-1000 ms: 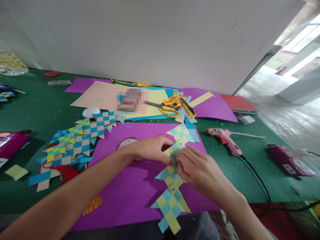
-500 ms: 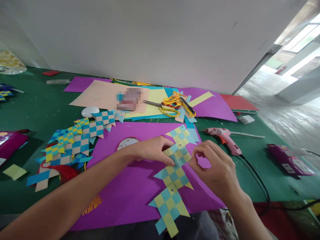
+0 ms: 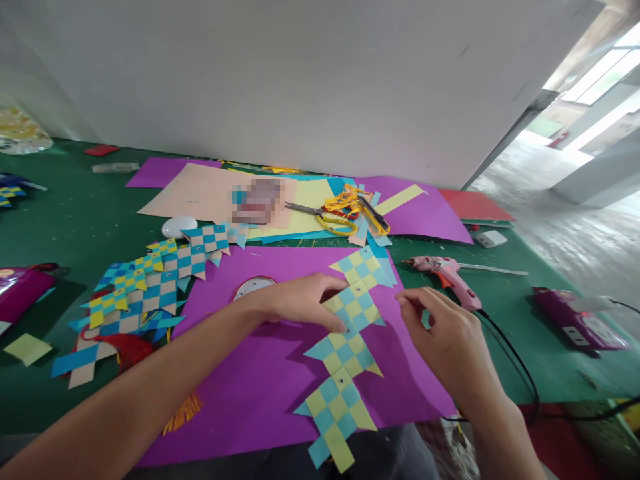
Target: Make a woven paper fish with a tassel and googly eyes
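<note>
A chain of woven blue-and-yellow paper fish [image 3: 345, 353] lies slantwise on a purple sheet [image 3: 260, 400], its lower end reaching past the sheet's front edge. My left hand [image 3: 313, 300] grips the chain's left side near the middle, thumb on top and the other fingers hidden beneath or behind the paper. To the right of the chain, my right hand [image 3: 445, 330] is raised off it, thumb and forefinger pressed together; whether something tiny is between them cannot be made out. A round white container [image 3: 254, 287] with a red rim is partly behind my left forearm.
Blue, yellow and pink woven fish [image 3: 160, 290] pile up at the left with a red tassel [image 3: 130, 348]. Scissors [image 3: 335, 221] and coloured sheets lie behind. A pink glue gun [image 3: 447, 273] with a black cord and a purple power strip [image 3: 580, 320] are at the right.
My right hand has moved right, away from the chain's edge, uncovering the right tip of a fish. My left hand keeps nearly the same place on the chain.
</note>
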The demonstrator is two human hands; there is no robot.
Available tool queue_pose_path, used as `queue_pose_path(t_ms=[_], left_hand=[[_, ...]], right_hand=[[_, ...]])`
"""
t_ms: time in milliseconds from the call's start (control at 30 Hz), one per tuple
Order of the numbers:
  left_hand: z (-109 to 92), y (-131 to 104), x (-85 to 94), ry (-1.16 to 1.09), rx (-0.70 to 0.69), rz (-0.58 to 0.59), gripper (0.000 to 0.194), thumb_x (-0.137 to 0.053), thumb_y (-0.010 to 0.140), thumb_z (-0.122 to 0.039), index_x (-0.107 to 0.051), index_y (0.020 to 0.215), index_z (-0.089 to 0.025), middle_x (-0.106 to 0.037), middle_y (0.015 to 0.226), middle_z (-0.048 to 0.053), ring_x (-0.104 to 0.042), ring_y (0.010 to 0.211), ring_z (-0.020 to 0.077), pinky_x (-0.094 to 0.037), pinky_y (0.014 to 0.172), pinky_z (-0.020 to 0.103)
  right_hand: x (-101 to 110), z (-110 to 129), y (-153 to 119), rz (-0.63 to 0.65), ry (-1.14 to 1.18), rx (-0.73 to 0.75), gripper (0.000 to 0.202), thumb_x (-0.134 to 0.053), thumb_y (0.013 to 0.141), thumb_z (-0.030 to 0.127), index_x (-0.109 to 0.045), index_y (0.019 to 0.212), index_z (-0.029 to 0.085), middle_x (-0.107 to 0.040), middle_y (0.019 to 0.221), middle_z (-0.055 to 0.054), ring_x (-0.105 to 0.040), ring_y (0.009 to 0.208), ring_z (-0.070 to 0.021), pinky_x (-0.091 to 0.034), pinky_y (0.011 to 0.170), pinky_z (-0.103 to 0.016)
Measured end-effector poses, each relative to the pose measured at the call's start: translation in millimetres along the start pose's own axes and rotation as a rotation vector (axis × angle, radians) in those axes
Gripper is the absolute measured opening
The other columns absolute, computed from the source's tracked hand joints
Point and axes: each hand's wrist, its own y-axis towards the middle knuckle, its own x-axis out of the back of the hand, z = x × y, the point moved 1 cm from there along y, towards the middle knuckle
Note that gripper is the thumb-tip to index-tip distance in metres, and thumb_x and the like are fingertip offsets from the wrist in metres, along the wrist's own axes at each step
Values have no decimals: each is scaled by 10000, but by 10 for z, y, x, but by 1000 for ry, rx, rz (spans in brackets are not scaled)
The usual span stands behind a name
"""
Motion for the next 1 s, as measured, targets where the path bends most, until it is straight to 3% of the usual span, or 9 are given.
queue_pose_path(t_ms=[167, 267, 400, 533, 733, 867, 1000], left_hand=[[-24, -19, -14, 11, 27, -44, 290, -695, 711, -388, -496, 792, -193, -404, 741, -36, -409, 661, 130, -289, 566, 246], [-64, -18, -46, -74, -4, -39, 254, -619, 790, -398, -474, 758, -191, -406, 736, -36, -402, 645, 120, -299, 559, 242], [-62, 20, -77, -75, -69, -121, 365, -517, 869, -485, -417, 687, -184, -366, 715, -34, -365, 619, 107, -285, 547, 243], [-18, 60, -88, -17, -85, -180, 420, -475, 886, -534, -385, 671, -185, -343, 697, -35, -346, 607, 105, -265, 532, 242], [22, 84, -105, 85, -111, -238, 419, -498, 878, -442, -308, 607, -187, -293, 641, -42, -307, 585, 102, -232, 515, 247], [19, 79, -127, 71, -91, -275, 356, -517, 857, -389, -339, 624, -187, -302, 645, -47, -314, 578, 96, -239, 515, 240], [11, 74, -138, 54, -79, -290, 370, -492, 870, -449, -390, 636, -181, -320, 638, -42, -317, 571, 96, -228, 496, 240]], right_hand=[[42, 136, 94, -103, 20, 67, 63, -535, 886, 179, -552, 830, 203, -594, 769, 13, -558, 677, -114, -406, 621, -239], [3, 203, 158, -35, 104, 193, 107, -483, 913, 141, -576, 922, 192, -634, 869, -19, -595, 800, -137, -436, 706, -252], [-56, 243, 239, 28, 123, 286, 150, -474, 934, 151, -609, 994, 172, -651, 865, -35, -606, 806, -154, -447, 724, -277], [-85, 255, 305, 54, 101, 319, 136, -481, 923, 135, -613, 911, 168, -643, 823, -23, -605, 777, -148, -439, 703, -273], [-103, 268, 341, 106, 62, 309, 135, -478, 927, 158, -606, 889, 181, -626, 793, -2, -584, 716, -128, -406, 639, -262], [-108, 259, 343, 123, 37, 314, 141, -471, 930, 166, -603, 884, 188, -620, 793, 4, -581, 717, -128, -390, 634, -266], [-113, 258, 342, 143, 28, 306, 133, -474, 928, 179, -597, 878, 186, -614, 788, 7, -576, 702, -125, -366, 609, -265]])
